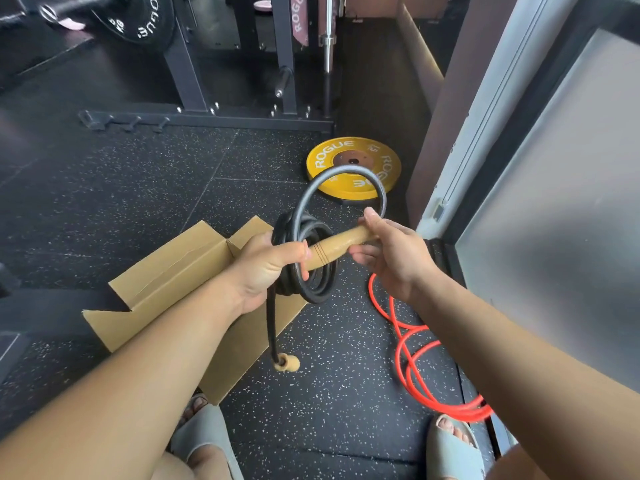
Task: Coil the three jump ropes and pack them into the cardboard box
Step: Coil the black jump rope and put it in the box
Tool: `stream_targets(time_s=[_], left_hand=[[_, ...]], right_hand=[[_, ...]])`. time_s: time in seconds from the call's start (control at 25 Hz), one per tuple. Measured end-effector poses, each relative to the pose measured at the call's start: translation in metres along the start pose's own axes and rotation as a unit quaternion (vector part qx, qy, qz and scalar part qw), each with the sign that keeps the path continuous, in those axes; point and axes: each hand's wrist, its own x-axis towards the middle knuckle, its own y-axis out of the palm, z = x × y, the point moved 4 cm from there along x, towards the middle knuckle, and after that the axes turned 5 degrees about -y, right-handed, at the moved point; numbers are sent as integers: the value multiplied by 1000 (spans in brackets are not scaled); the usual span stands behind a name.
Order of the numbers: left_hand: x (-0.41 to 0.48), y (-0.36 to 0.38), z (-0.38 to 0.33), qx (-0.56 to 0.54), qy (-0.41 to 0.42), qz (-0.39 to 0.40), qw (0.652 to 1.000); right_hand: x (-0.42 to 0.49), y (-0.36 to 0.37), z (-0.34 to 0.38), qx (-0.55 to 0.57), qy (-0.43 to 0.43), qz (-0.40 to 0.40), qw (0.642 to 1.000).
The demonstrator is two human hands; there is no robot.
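Observation:
My left hand (266, 268) grips a coil of thick black jump rope (317, 289) held above the open cardboard box (166, 271). One wooden handle (337, 245) pokes sideways through the coil, and my right hand (388, 254) holds its far end. A last loop of rope (346, 174) arcs up from that handle. The other wooden handle (286, 363) dangles on a short tail below my left wrist. A red jump rope (412, 358) lies loose on the floor at the right. No third rope is visible.
A yellow weight plate (353, 166) lies flat on the rubber floor beyond the box. A black rack base (207, 119) and barbell stand further back. A glass door frame (485, 133) runs along the right. My sandalled feet (450, 445) are at the bottom.

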Motion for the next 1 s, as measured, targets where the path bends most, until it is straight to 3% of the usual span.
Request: stream_targets(time_s=[0.16, 0.36, 0.56, 0.64, 0.72, 0.84, 1.0], left_hand=[[-1, -1, 6, -36, -47, -30, 998], [-3, 0, 9, -78, -72, -72, 992], [3, 0, 6, -180, -65, -47, 980], [2, 3, 5, -200, -73, -20, 977], [-1, 9, 4, -210, -80, 22, 974], [-5, 13, -1, -208, -65, 65, 974], [-6, 13, -13, -240, -50, 83, 966]], right_hand=[[-7, 5, -1, 38, 35, 41, 998], [-19, 18, 5, 6, 51, 100, 994], [-26, 27, -3, 47, 20, 132, 990], [-28, 30, -7, 36, -22, 139, 989], [-23, 27, -8, -97, -121, 135, 979], [-23, 22, -7, -305, -283, 82, 906], [-32, 28, -8, -300, -352, 100, 881]])
